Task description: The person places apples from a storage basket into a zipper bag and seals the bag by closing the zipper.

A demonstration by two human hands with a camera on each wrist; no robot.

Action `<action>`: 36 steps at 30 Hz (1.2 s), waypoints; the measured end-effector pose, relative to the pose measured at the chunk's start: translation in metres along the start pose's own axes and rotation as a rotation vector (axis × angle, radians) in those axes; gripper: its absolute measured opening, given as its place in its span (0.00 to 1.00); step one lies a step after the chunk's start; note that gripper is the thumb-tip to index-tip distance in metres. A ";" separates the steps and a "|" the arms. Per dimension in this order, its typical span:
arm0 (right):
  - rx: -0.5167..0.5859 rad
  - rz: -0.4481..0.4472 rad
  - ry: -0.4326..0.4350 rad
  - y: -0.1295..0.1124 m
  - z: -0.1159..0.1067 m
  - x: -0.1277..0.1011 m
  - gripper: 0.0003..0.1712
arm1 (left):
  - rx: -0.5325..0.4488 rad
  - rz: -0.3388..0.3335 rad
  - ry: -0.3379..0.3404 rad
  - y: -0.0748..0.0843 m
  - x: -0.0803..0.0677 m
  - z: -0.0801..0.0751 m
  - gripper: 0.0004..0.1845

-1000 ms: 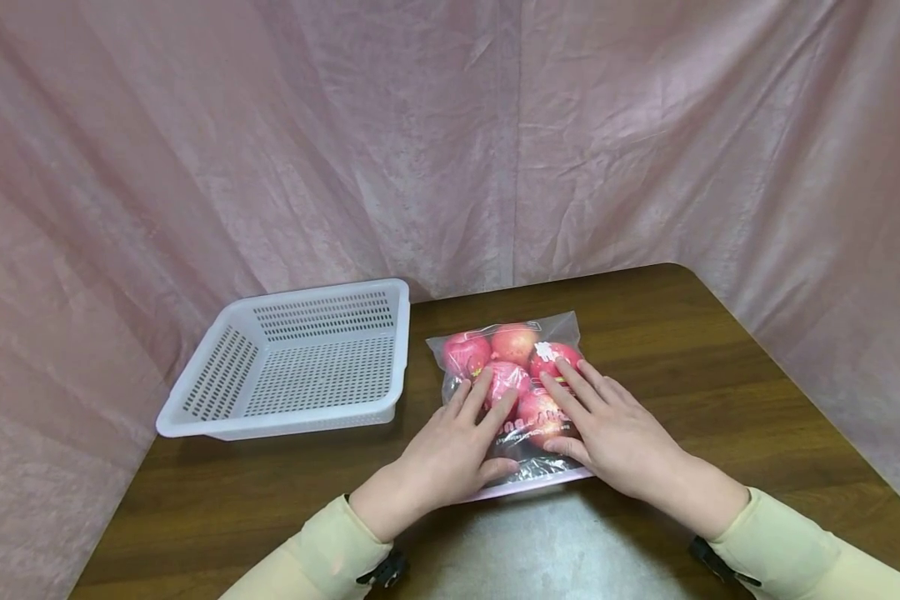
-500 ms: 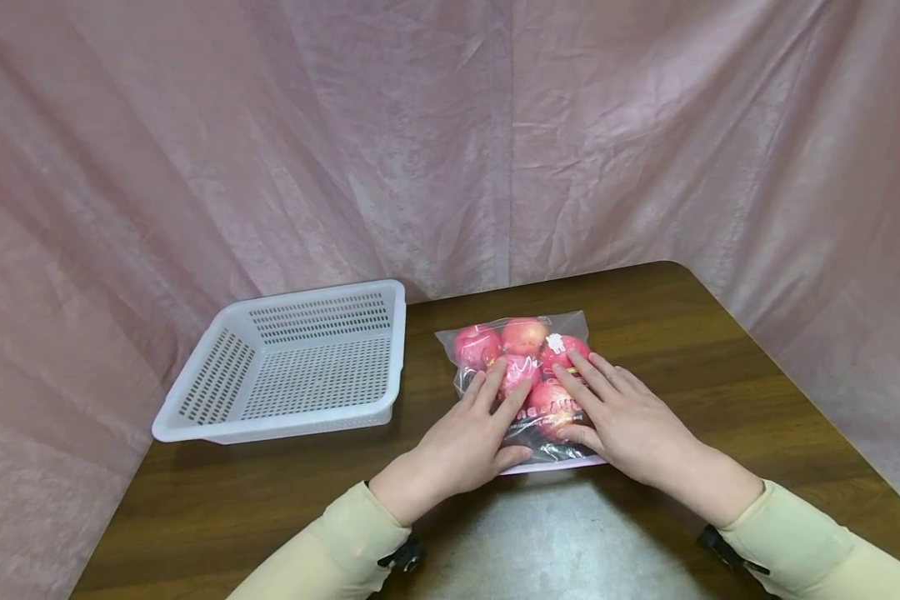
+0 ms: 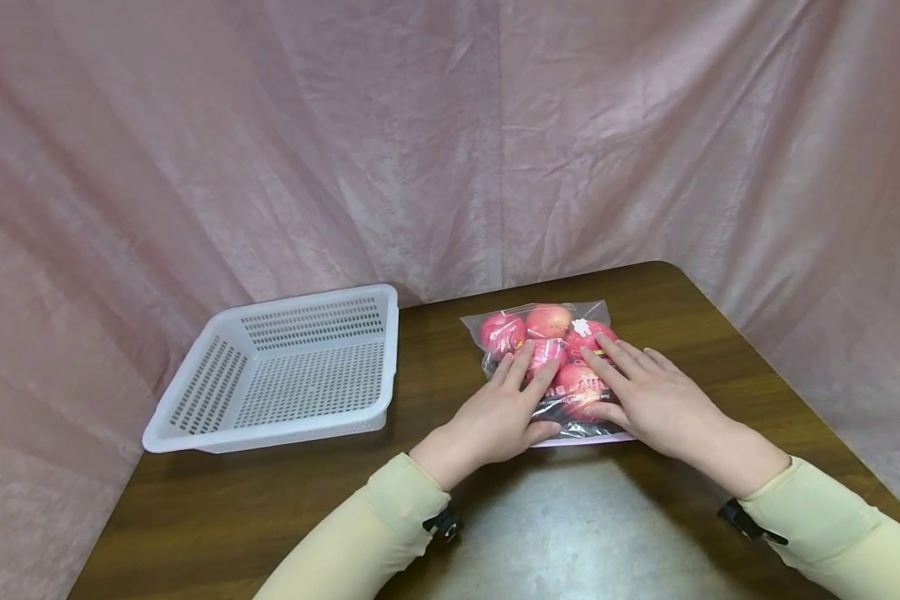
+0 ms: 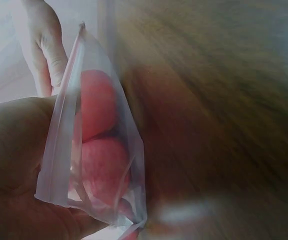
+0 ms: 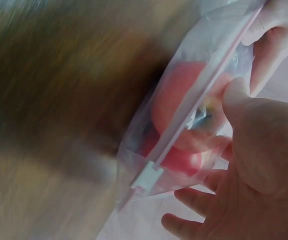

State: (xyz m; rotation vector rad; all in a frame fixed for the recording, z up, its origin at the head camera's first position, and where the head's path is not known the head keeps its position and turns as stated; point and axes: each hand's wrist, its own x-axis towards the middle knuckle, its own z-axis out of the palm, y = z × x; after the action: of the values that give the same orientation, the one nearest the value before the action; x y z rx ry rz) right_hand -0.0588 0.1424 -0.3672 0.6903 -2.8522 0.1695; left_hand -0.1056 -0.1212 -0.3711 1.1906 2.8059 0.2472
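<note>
A clear zip bag [image 3: 585, 430] holding several red apples [image 3: 548, 320] lies on the table in the head view. My left hand [image 3: 498, 415] rests on the bag's left part with fingers spread and fairly straight. Across its right part lies my right hand [image 3: 656, 402], fingers extended over the plastic. Close up in the left wrist view, two apples [image 4: 104, 167] show through the bag's side. A white zip slider [image 5: 147, 177] sits at one end of the bag's zip edge in the right wrist view. The palms partly cover the apples nearest me.
A white perforated plastic basket [image 3: 270, 436] stands to the left on the brown wooden table [image 3: 292, 508]. A pink curtain [image 3: 390, 150] hangs behind and around the table. Both wrists wear dark straps [image 3: 442, 522].
The bag of apples has slid to the right and slightly away across the table, both hands moving along on top of it. The basket shifts slightly in view as the camera turns.
</note>
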 end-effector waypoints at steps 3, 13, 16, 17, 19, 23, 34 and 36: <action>-0.019 0.011 -0.014 0.010 -0.003 -0.001 0.49 | -0.004 0.004 -0.009 0.003 0.014 0.002 0.51; -0.048 0.075 -0.049 0.038 -0.009 -0.002 0.49 | 0.012 0.010 -0.014 0.015 0.052 0.004 0.51; -0.052 0.086 -0.055 0.046 -0.011 -0.003 0.49 | 0.030 0.010 -0.017 0.019 0.063 0.003 0.51; -0.053 0.088 -0.057 0.049 -0.012 -0.003 0.49 | 0.030 0.010 -0.017 0.020 0.067 0.003 0.51; -0.055 0.095 -0.059 0.054 -0.013 -0.003 0.49 | 0.026 0.008 -0.015 0.021 0.075 0.004 0.51; -0.056 0.112 -0.068 0.064 -0.015 -0.002 0.49 | -0.001 -0.013 -0.020 0.024 0.088 0.009 0.50; -0.056 0.156 -0.113 0.083 -0.018 0.002 0.43 | -0.043 -0.038 -0.022 0.030 0.112 0.011 0.48; -0.054 0.154 -0.106 0.084 -0.018 0.002 0.43 | -0.051 -0.038 -0.019 0.030 0.111 0.010 0.48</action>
State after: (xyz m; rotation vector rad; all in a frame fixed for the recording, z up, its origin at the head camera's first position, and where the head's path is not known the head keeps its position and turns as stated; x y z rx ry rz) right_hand -0.0965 0.2184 -0.3547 0.4829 -2.9993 0.0812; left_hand -0.1605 -0.0195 -0.3769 1.1215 2.7851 0.3012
